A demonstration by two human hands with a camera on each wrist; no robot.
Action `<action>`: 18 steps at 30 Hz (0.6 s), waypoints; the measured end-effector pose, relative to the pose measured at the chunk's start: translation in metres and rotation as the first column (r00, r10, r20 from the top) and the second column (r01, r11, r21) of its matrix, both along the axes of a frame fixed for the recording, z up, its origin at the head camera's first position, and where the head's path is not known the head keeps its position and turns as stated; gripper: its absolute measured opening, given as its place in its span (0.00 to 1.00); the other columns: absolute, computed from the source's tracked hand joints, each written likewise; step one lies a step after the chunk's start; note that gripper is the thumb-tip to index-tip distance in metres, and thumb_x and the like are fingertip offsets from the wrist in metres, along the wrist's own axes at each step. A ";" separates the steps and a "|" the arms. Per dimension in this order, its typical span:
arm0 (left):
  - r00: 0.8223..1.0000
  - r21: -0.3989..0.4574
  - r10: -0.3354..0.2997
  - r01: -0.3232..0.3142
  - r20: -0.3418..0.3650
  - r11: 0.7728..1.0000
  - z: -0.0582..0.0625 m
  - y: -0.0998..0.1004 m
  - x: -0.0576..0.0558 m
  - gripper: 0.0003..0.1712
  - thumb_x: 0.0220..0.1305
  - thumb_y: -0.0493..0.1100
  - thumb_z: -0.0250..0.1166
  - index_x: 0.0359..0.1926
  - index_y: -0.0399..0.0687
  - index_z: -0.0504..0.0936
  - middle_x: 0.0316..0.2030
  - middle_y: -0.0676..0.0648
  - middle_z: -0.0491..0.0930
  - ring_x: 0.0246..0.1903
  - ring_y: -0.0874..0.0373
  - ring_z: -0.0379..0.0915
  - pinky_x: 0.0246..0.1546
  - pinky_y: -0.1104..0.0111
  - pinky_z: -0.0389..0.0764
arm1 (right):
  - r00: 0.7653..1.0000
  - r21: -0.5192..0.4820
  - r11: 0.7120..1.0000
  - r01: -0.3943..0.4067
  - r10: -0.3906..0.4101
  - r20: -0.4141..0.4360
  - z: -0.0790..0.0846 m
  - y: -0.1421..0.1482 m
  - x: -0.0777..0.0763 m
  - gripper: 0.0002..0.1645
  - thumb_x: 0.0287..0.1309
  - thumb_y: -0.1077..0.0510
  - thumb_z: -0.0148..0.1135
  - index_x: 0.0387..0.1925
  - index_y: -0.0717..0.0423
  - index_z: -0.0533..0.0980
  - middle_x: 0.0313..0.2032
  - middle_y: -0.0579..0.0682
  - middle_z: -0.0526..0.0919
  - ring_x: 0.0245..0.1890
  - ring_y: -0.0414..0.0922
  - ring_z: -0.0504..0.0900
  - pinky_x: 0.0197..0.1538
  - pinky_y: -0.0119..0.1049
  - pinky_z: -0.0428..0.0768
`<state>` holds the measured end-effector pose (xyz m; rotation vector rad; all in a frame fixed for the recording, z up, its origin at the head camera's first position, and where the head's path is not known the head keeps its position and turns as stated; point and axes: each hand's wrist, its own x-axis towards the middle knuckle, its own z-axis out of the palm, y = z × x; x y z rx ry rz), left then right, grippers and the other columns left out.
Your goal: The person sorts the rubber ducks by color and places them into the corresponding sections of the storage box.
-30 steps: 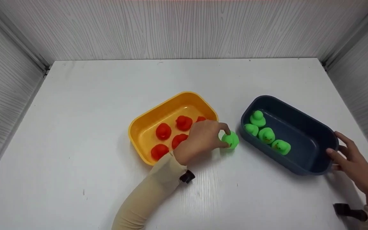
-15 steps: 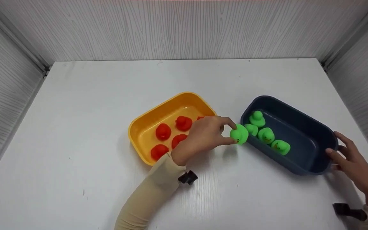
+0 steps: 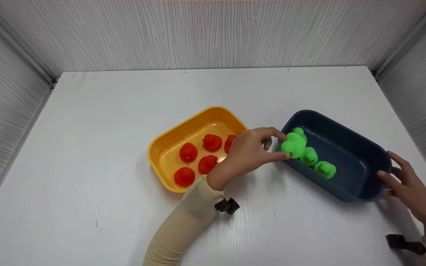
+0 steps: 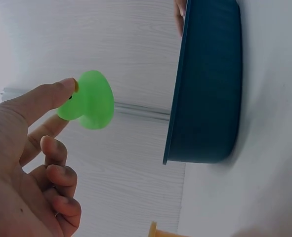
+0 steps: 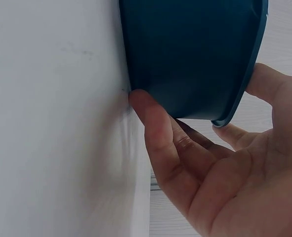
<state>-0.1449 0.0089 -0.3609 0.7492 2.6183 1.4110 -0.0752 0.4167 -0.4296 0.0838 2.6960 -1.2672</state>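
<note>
Between thumb and forefinger my left hand [image 3: 248, 151] pinches a green rubber duck [image 3: 293, 146] by its head. In the head view the duck overlaps the left rim of a dark blue bin [image 3: 350, 166]; the left wrist view shows the duck [image 4: 96, 101] raised above the level of the bin's rim [image 4: 173, 108]. Several green ducks [image 3: 325, 169] lie along the bin's near-left side, one partly hidden by the held duck. My right hand [image 3: 411, 190] grips the bin's right end. In the right wrist view its thumb is at the rim, other fingers against the outer wall [image 5: 195, 54].
A yellow bin [image 3: 176, 136] holding several red ducks [image 3: 188, 152] stands to the left, partly behind my left wrist. Both bins rest on a white table [image 3: 87, 147]. Pale wood-grain panels [image 3: 213, 33] rise at the back and both sides.
My left hand has lifted the green duck from beside the yellow bin and carried it right, to the dark blue bin's left rim. The right hand and both bins have stayed in place.
</note>
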 end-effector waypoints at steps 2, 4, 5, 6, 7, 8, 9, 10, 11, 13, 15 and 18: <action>1.000 0.038 -0.011 0.011 -0.008 0.999 0.000 0.004 -0.001 0.18 0.53 0.54 0.73 0.45 0.60 0.85 0.21 0.56 0.68 0.23 0.65 0.63 0.22 0.76 0.58 | 1.000 -0.007 1.000 0.001 -0.001 0.001 0.000 0.000 0.000 0.41 0.73 0.52 0.46 0.75 0.33 0.36 0.59 0.72 0.57 0.40 0.19 0.73 0.36 0.24 0.77; 1.000 0.069 -0.020 0.021 -0.007 0.997 -0.001 0.010 -0.002 0.18 0.52 0.54 0.74 0.45 0.59 0.85 0.20 0.56 0.67 0.23 0.65 0.62 0.22 0.77 0.58 | 1.000 -0.011 1.000 0.002 -0.002 0.002 0.000 0.000 0.000 0.41 0.73 0.52 0.46 0.75 0.32 0.36 0.60 0.74 0.55 0.40 0.19 0.73 0.35 0.24 0.77; 1.000 0.085 -0.024 0.025 -0.003 0.996 -0.001 0.012 -0.003 0.19 0.52 0.53 0.74 0.45 0.58 0.85 0.20 0.56 0.67 0.22 0.65 0.62 0.22 0.77 0.58 | 1.000 -0.011 1.000 0.003 -0.003 0.000 0.000 -0.001 0.000 0.41 0.73 0.52 0.46 0.75 0.32 0.36 0.60 0.75 0.54 0.40 0.19 0.73 0.35 0.24 0.77; 1.000 0.100 -0.028 0.028 0.003 0.995 -0.002 0.015 -0.004 0.19 0.52 0.53 0.74 0.45 0.57 0.85 0.20 0.56 0.66 0.22 0.65 0.62 0.22 0.77 0.58 | 1.000 -0.011 1.000 0.002 -0.002 -0.001 0.000 -0.001 0.000 0.41 0.73 0.52 0.45 0.75 0.32 0.36 0.60 0.75 0.54 0.40 0.19 0.73 0.35 0.24 0.77; 0.999 0.111 -0.032 0.031 0.010 0.993 -0.002 0.018 -0.005 0.19 0.52 0.52 0.74 0.45 0.56 0.85 0.19 0.56 0.66 0.21 0.65 0.61 0.21 0.77 0.58 | 1.000 -0.013 1.000 0.001 -0.001 -0.003 0.000 -0.001 0.000 0.41 0.73 0.53 0.45 0.75 0.32 0.36 0.60 0.75 0.54 0.40 0.19 0.73 0.35 0.24 0.77; 0.999 0.120 -0.035 0.033 0.015 0.992 -0.003 0.021 -0.007 0.19 0.51 0.52 0.74 0.45 0.56 0.85 0.19 0.56 0.65 0.21 0.65 0.61 0.22 0.77 0.58 | 1.000 -0.015 1.000 0.000 0.000 -0.004 0.000 -0.001 0.000 0.41 0.73 0.53 0.45 0.75 0.32 0.36 0.60 0.75 0.54 0.40 0.19 0.73 0.35 0.24 0.77; 0.999 0.123 -0.035 0.032 0.023 0.992 -0.004 0.024 -0.008 0.19 0.51 0.52 0.75 0.45 0.56 0.85 0.19 0.56 0.65 0.21 0.66 0.61 0.22 0.77 0.57 | 1.000 -0.015 1.000 -0.001 0.001 -0.005 0.000 -0.001 0.000 0.41 0.73 0.53 0.46 0.75 0.32 0.37 0.60 0.75 0.54 0.40 0.19 0.73 0.35 0.24 0.77; 0.999 0.127 -0.037 0.033 0.028 0.991 -0.004 0.026 -0.009 0.18 0.51 0.52 0.75 0.44 0.56 0.85 0.18 0.56 0.65 0.21 0.66 0.61 0.22 0.77 0.57 | 1.000 -0.016 1.000 -0.002 0.002 -0.007 0.000 -0.001 0.000 0.41 0.73 0.53 0.46 0.75 0.32 0.37 0.60 0.75 0.54 0.40 0.19 0.74 0.35 0.24 0.78; 0.998 0.128 -0.039 0.034 0.039 0.991 -0.005 0.029 -0.010 0.19 0.51 0.52 0.75 0.44 0.57 0.85 0.18 0.56 0.64 0.21 0.66 0.60 0.22 0.77 0.57 | 1.000 -0.018 1.000 -0.003 0.003 -0.008 0.000 -0.001 -0.001 0.41 0.73 0.53 0.46 0.75 0.32 0.37 0.59 0.74 0.54 0.40 0.19 0.74 0.35 0.24 0.78; 0.997 0.122 -0.045 0.038 0.057 0.992 -0.006 0.035 -0.011 0.19 0.51 0.53 0.75 0.45 0.58 0.85 0.18 0.57 0.63 0.21 0.66 0.60 0.21 0.76 0.57 | 1.000 -0.019 1.000 -0.002 0.001 -0.008 0.000 -0.001 -0.001 0.41 0.73 0.53 0.46 0.75 0.32 0.37 0.59 0.73 0.55 0.40 0.19 0.74 0.35 0.24 0.78; 0.996 0.114 -0.057 0.048 0.073 0.992 -0.007 0.042 -0.012 0.19 0.50 0.53 0.75 0.45 0.60 0.85 0.18 0.57 0.63 0.20 0.67 0.59 0.21 0.77 0.56 | 1.000 -0.017 1.000 -0.003 0.003 -0.011 0.000 0.000 -0.001 0.41 0.73 0.53 0.46 0.75 0.32 0.37 0.58 0.65 0.61 0.40 0.19 0.74 0.35 0.24 0.78; 0.993 0.119 -0.085 0.076 0.079 0.990 -0.008 0.053 -0.011 0.19 0.50 0.54 0.75 0.45 0.61 0.85 0.17 0.58 0.62 0.19 0.67 0.58 0.19 0.77 0.54 | 1.000 -0.013 1.000 -0.010 0.010 -0.016 0.000 0.001 0.000 0.41 0.73 0.53 0.46 0.75 0.33 0.37 0.55 0.42 0.66 0.39 0.20 0.74 0.35 0.25 0.77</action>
